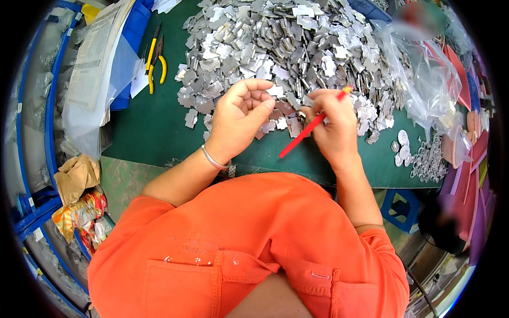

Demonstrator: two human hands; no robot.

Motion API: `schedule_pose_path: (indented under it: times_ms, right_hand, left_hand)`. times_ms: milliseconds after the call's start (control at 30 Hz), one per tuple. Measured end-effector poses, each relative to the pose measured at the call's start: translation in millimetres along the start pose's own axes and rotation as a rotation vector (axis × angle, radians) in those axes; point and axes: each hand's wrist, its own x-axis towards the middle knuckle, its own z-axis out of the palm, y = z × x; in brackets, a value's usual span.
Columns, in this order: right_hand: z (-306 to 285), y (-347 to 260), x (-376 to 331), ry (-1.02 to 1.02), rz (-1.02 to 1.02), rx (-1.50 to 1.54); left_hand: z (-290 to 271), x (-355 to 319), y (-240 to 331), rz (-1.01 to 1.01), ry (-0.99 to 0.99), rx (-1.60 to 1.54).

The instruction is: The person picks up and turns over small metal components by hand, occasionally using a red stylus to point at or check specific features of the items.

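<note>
My left hand (239,114) is over the near edge of a pile of flat silvery metal pieces (260,47), its fingers loosely curled. Thumb and index fingertip stand apart, and I see nothing between them. In my right hand (335,119) is a slim red stick (302,139) with a yellowish upper end, slanting down toward the left. Its lower end is above the green tabletop (254,156). The right fingertips are beside the pile's near edge; whether they also pinch a metal piece, I cannot tell. Some brownish flat pieces (285,108) lie between my hands.
Yellow-handled pliers (157,66) lie at the left, beside a blue bin (123,90) and papers (98,69). Clear plastic bags (424,79) bunch at the right. Round metal discs (403,148) and small ring-like parts (430,159) lie near the right edge. Below stands a blue stool (400,209).
</note>
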Motion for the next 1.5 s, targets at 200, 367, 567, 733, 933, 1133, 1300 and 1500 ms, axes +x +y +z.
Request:
schedule_pose_path:
  times_ms: [200, 367, 567, 733, 933, 1133, 1300, 1500]
  right_hand:
    - [2, 13, -6, -0.033, 0.181, -0.02]
    - [-6, -5, -15, 0.017, 0.268, 0.386]
    - [-2, -15, -23, -0.053, 0.085, 0.613]
    - [-2, -9, -32, 0.078, 0.411, 0.721]
    - [-5, -26, -26, 0.051, 0.59, 1.076]
    - [-6, -18, -30, 0.054, 0.734, 1.15]
    - [-7, -16, -32, 0.042, 0.736, 1.154]
    - [-4, -16, -31, 0.08, 0.744, 1.239]
  left_hand:
    - [-2, -7, 0, -0.023, -0.02, 0.024]
    - [7, -12, -1, -0.221, -0.159, -0.078]
    - [13, -12, -10, -0.33, -0.17, -0.258]
    - [14, -13, 3, -0.285, -0.132, -0.237]
    - [17, -16, 8, -0.246, -0.159, -0.168]
    - [16, -15, 7, -0.317, -0.123, -0.337]
    - [15, -14, 2, -0.309, -0.157, -0.292]
    - [13, -11, 1, -0.306, -0.156, -0.353]
